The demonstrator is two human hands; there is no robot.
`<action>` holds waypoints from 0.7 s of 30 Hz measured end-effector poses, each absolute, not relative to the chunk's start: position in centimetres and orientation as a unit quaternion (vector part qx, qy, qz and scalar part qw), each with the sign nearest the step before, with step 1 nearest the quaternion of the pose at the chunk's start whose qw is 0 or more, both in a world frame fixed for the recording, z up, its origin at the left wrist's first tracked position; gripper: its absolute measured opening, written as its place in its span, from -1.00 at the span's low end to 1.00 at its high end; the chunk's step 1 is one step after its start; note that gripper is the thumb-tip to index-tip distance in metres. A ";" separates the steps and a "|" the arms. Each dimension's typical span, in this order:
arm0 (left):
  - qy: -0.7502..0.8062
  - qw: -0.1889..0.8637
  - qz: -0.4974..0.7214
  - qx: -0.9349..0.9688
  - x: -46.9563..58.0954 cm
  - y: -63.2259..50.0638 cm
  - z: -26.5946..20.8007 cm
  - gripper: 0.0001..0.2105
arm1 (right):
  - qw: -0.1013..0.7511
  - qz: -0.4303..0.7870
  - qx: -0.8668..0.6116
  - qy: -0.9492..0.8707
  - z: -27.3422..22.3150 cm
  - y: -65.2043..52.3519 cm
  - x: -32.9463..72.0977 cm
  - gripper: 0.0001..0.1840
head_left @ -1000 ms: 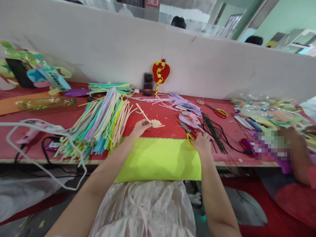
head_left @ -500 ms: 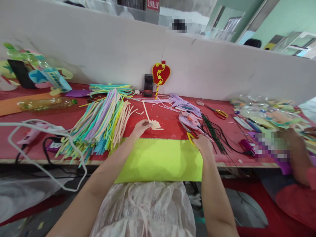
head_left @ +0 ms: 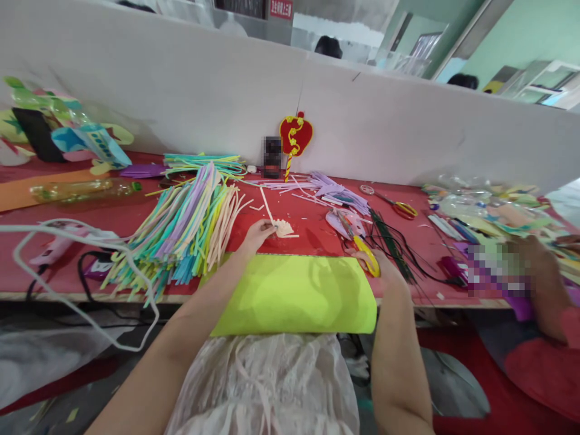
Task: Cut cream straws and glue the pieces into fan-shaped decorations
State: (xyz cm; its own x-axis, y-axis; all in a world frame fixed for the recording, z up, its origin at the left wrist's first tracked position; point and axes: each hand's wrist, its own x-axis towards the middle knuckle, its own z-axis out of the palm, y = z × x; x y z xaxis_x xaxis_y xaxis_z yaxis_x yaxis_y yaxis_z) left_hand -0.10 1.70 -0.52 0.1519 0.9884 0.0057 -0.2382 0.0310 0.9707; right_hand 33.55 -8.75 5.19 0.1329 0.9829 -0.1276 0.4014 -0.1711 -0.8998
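My left hand [head_left: 261,233] is closed in a pinch on one end of a cream pipe cleaner [head_left: 267,204], which points away toward the back of the table. Touching or close to its fingertips is a small pile of short cream pieces [head_left: 283,228]. My right hand [head_left: 374,261] is wrapped around yellow-handled scissors [head_left: 366,252], their blades pointing forward and left over a pink and lilac item [head_left: 348,223]. Below both hands, a bright yellow-green sheet [head_left: 290,293] hangs over the table's front edge toward my lap.
Left of my left hand lies a big bundle of pastel pipe cleaners [head_left: 181,223]. A red fan-shaped ornament [head_left: 296,136] leans on the white partition [head_left: 181,90]. Dark green stems [head_left: 392,244] and a second pair of scissors [head_left: 403,209] lie right. A co-worker's arm [head_left: 550,290] reaches in.
My right hand has picked the yellow-handled scissors up from beside the pink item and turned them, blades forward. The sheet's right edge has shifted slightly. My left hand stays put.
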 end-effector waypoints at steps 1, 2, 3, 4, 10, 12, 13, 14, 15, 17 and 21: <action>0.398 0.597 0.515 0.469 -0.1 1.7 -0.6 -0.69 | 0.383 0.426 -0.628 -0.527 5.3 -8.9 33.2 -0.58; 0.396 0.597 0.516 0.469 -0.1 1.8 -0.7 -0.69 | 0.393 0.450 -0.604 -0.527 5.4 -9.0 32.9 -0.56; 0.394 0.597 0.518 0.469 0.0 1.8 -0.8 -0.69 | 0.405 0.467 -0.584 -0.527 5.4 -9.0 32.4 -0.57; 0.393 0.595 0.520 0.471 0.0 1.9 -0.9 -0.69 | 0.418 0.481 -0.567 -0.522 5.5 -8.8 31.9 -0.60; 0.405 0.533 0.530 0.520 -0.1 2.3 -1.2 -0.74 | 0.526 0.484 -0.547 -0.436 4.7 -6.9 28.2 -0.55; 0.413 0.486 0.543 0.546 -0.2 2.2 -0.9 -0.77 | 0.552 0.485 -0.532 -0.420 4.2 -6.4 26.5 -0.55; 0.416 0.461 0.550 0.559 -0.2 2.0 -0.6 -0.77 | 0.556 0.496 -0.520 -0.418 4.1 -6.2 25.6 -0.56; 0.417 0.436 0.558 0.570 -0.2 1.8 -0.3 -0.78 | 0.558 0.508 -0.507 -0.418 4.0 -6.0 24.6 -0.57; 0.417 0.411 0.566 0.580 -0.2 1.6 0.0 -0.78 | 0.558 0.522 -0.501 -0.405 3.9 -5.9 23.6 -0.56; 0.432 0.356 0.570 0.602 -0.2 1.0 0.6 -0.79 | 0.563 0.543 -0.487 -0.387 3.9 -5.7 21.4 -0.55; 0.449 0.267 0.562 0.641 -0.3 0.0 1.5 -0.83 | 0.575 0.586 -0.420 -0.386 4.0 -5.2 17.4 -0.59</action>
State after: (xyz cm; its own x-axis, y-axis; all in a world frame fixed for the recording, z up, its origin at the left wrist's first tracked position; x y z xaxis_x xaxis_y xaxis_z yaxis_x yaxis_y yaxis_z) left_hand -0.27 0.00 1.55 -0.0345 0.8763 0.4805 0.2768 -0.4536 0.8472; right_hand 17.40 -5.19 3.96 0.0148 0.9987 -0.0485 -0.3496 -0.0403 -0.9360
